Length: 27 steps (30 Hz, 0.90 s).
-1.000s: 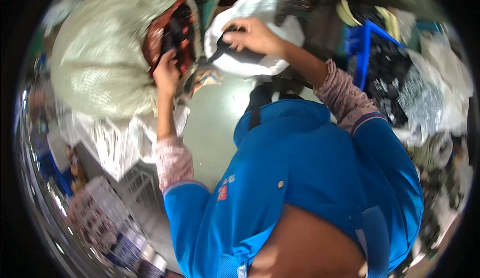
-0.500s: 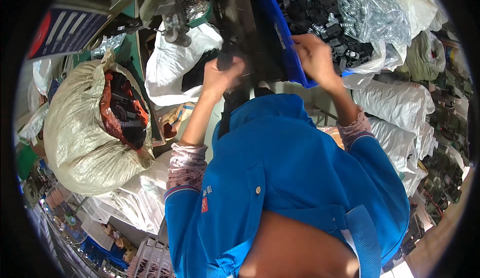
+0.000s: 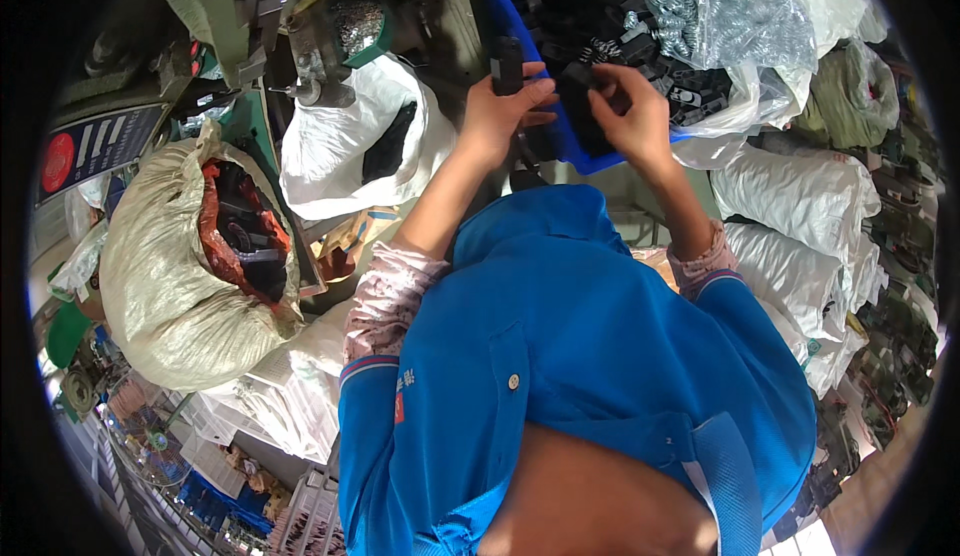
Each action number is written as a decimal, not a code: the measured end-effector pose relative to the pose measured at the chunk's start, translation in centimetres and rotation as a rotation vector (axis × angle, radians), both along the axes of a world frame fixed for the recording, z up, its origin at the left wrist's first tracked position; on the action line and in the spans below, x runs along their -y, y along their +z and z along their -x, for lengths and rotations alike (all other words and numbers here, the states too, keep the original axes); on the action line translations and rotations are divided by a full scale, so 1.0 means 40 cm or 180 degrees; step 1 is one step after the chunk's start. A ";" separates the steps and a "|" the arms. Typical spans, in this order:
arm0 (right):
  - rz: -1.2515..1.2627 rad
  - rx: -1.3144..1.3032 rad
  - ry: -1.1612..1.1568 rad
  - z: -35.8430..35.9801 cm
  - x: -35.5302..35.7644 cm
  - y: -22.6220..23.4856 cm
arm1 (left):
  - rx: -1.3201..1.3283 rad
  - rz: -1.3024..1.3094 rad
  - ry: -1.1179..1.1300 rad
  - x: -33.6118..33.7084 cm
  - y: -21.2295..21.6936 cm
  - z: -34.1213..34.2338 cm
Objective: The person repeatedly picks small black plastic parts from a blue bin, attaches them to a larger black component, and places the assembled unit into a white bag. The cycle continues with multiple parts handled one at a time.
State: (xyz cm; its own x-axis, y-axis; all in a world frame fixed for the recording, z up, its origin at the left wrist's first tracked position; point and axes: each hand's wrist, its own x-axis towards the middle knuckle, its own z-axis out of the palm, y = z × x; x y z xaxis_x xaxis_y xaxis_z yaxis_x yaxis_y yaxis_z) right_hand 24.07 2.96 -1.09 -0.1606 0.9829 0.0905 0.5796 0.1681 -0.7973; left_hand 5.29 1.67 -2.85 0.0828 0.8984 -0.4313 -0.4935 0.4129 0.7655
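In my left hand (image 3: 500,111) is a small black plastic part (image 3: 507,64), held upright between thumb and fingers beside the near left wall of a blue bin (image 3: 530,31). My right hand (image 3: 635,116) is over the bin's near end, its thumb and fingertips closed on a dark plastic piece (image 3: 577,84); its outline blends into the dark parts behind. Many loose black plastic parts (image 3: 690,96) fill the bin. A silvery coil spring (image 3: 601,50) shows just beyond my right fingertips. A clear bag of metal springs (image 3: 730,16) lies over the bin's right side.
Left of my hands stands an open white sack (image 3: 320,146) with black parts inside. Farther left is a big cream woven sack (image 3: 150,266) with a red lining. A green bowl of small metal pieces (image 3: 360,26) sits behind. White sacks (image 3: 790,186) are stacked at right.
My left hand has moved right and away from me with its black part, from beside the white sack to the blue bin. My right hand stays at the bin, now pinching a dark piece.
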 end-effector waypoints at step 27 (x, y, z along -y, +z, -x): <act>0.0893 -0.1684 0.0777 0.020 -0.077 0.090 | 0.1478 0.0069 0.0933 0.009 0.006 0.011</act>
State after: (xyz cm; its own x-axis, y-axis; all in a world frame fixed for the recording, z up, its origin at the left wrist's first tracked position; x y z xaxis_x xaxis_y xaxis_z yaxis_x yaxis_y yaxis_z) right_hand 23.27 6.06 2.52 -0.3865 0.9216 -0.0362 0.0675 -0.0109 -0.9977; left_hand 4.87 1.30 -2.62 0.0164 0.9038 -0.4276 -0.8741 0.2206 0.4328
